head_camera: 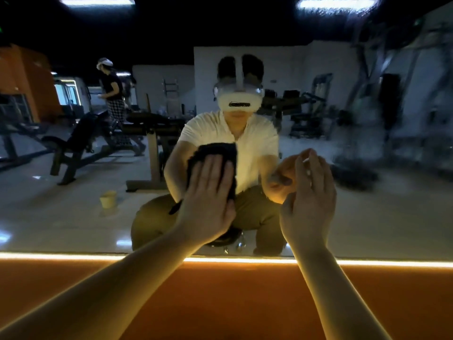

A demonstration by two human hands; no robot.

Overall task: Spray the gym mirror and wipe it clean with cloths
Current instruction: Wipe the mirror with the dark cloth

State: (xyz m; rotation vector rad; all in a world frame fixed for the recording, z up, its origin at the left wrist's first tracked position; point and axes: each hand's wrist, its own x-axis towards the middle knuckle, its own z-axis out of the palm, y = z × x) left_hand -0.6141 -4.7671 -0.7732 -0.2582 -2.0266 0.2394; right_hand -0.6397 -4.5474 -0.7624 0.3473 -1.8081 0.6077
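Black cloth (pixel 220 149) under left hand (pixel 208 200) on mirror (pixel 73 212), above lit edge (pixel 61 255).

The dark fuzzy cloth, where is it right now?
Head view, left of centre: the dark fuzzy cloth lies flat on the gym mirror under the left hand, above the light strip.

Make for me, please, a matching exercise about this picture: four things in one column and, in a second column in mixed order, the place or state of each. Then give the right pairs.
Things
1. left hand
2. right hand
3. cloth
4. light strip

Places or states
A. glows along the lower edge of the mirror
B. black, pressed against the mirror
C. lies flat on the cloth
D. open, to the right of the cloth, not on it

Pairs: 1-C, 2-D, 3-B, 4-A
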